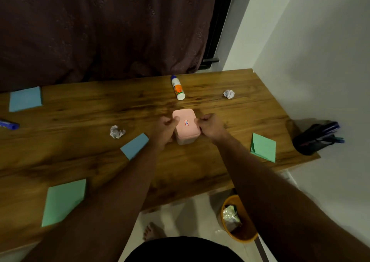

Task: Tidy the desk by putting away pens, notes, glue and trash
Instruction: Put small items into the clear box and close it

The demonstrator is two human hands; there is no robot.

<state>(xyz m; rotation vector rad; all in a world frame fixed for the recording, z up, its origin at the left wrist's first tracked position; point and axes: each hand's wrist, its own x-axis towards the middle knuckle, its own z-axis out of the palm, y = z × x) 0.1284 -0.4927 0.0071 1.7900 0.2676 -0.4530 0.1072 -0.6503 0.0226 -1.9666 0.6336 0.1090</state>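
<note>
I have both hands on the pink lidded box (186,125) in the middle of the wooden desk (230,113): my left hand (166,128) curls round its left side with the thumb hooked over the lid's edge, and my right hand (210,127) grips its right side with the fingers bent tight against the lid's rim. The lid sits on the box, with a small red-bordered sticker on top. Behind the box, near the far edge, the glue bottle (177,88) lies on its side, blue cap pointing away from me. 2 crumpled paper balls are on the desk: 1 (229,94) to the right of the glue and 1 (116,131) left of my left hand. 4 sticky-note pads lie about: a blue pad (25,99) at the far left, another blue pad (134,146) just beside my left forearm, a green pad (64,201) near the front left edge, and a green pad (263,147) to my right. A blue pen (9,124) lies at the left border. A dark pen holder (314,140) with pens stands at the desk's right end. On the floor below, an orange bin (243,235) holds some trash.
</note>
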